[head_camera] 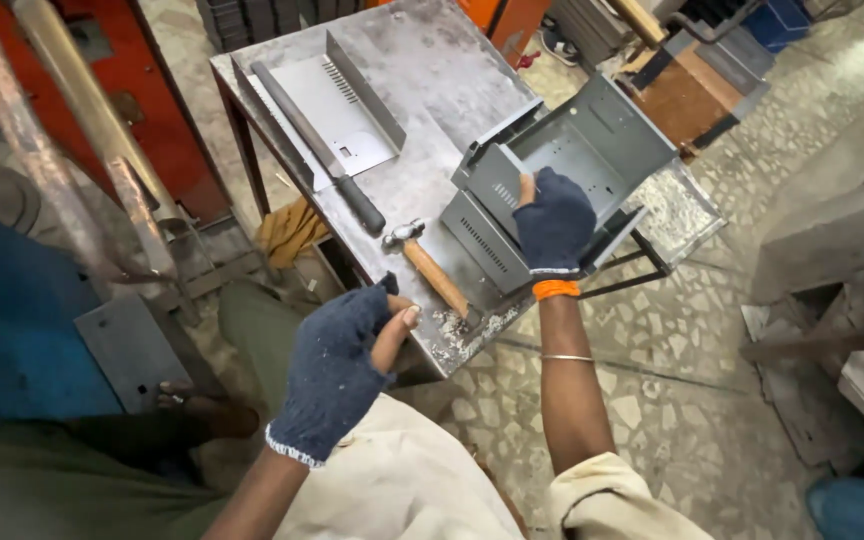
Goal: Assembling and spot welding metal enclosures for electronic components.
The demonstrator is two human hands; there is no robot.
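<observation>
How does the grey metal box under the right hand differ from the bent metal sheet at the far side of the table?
The grey metal box has several folded walls and lies tilted at the table's right edge; the bent metal sheet is flat with one upright flange. The right hand grips the box; nothing touches the sheet. Both are grey with vent slots.

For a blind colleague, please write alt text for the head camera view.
A person's gloved right hand grips a grey sheet-metal box on a steel table. The gloved left hand is near a wooden-handled hammer; a folded metal panel lies behind.
</observation>
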